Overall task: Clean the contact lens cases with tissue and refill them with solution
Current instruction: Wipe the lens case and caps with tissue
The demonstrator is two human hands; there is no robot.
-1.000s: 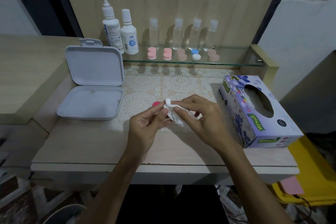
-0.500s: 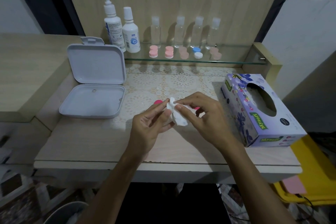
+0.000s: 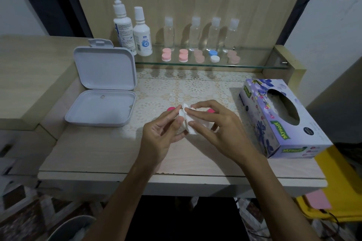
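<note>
Over the middle of the table, my left hand [image 3: 162, 133] and my right hand [image 3: 213, 129] meet around a crumpled white tissue [image 3: 187, 121]. My right thumb and forefinger pinch the tissue and push it against a small white piece held in my left fingertips; most of that piece is hidden. Two pink caps [image 3: 171, 109] [image 3: 211, 111] lie on the lace mat just behind my hands. On the glass shelf [image 3: 254, 65] stand two white solution bottles [image 3: 142, 36] and several lens cases, pink [image 3: 166, 55] and one blue and white [image 3: 213, 55].
An open white plastic box [image 3: 101, 94] sits at the left of the table. A purple tissue box [image 3: 282, 117] lies at the right. Several clear small bottles [image 3: 195, 33] line the shelf's back. A yellow bin [image 3: 337, 191] is below right.
My hands stay together in the same spot, and the tissue shifts slightly between my fingers as my right fingers work it. The camera has moved a little.
</note>
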